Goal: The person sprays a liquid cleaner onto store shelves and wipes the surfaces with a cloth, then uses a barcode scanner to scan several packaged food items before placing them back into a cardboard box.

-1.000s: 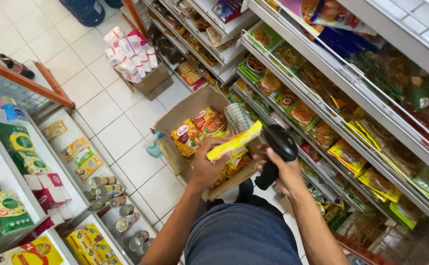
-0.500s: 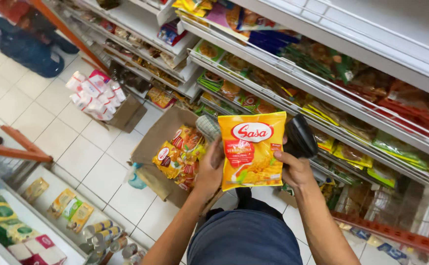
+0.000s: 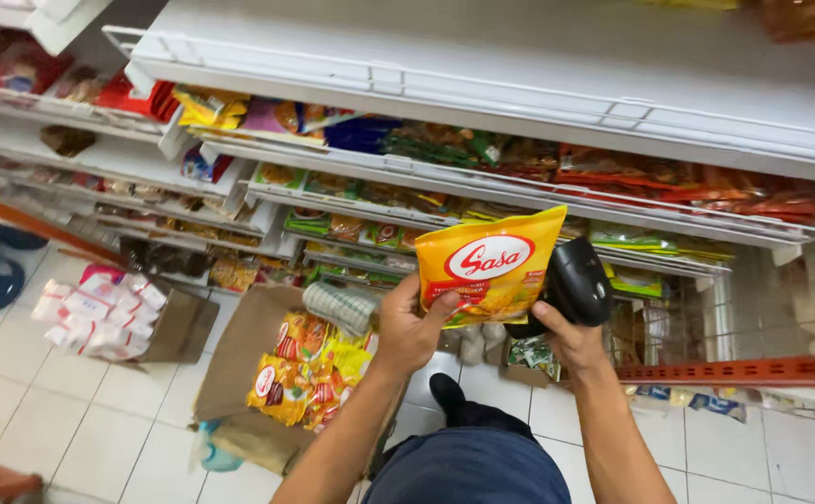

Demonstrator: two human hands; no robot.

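- Step as I read it: scanning stock. Left hand (image 3: 412, 331) has its grip closed on the lower left corner of a yellow pouch (image 3: 491, 266), held up in the air in front of the shelves.
- Right hand (image 3: 571, 341) has its grip closed round a black scanner (image 3: 575, 289), sitting just right of the pouch, touching or nearly so.
- I can't tell which way the scanner head points; the pouch shows me its front.
- Next move, my guess: the code side of the pouch has to meet the scanner window, so a turn of one or the other.
- Below, on the floor: open carton (image 3: 258, 373) with more yellow and orange pouches, by the left arm.
- Second carton (image 3: 179, 322) of small white-pink packs further left.
- Shelf rail (image 3: 482, 191) right behind the pouch, rows packed tight; top shelf (image 3: 519, 56) bare.
- Orange bar (image 3: 734, 371) crosses near the right elbow, a snag risk.
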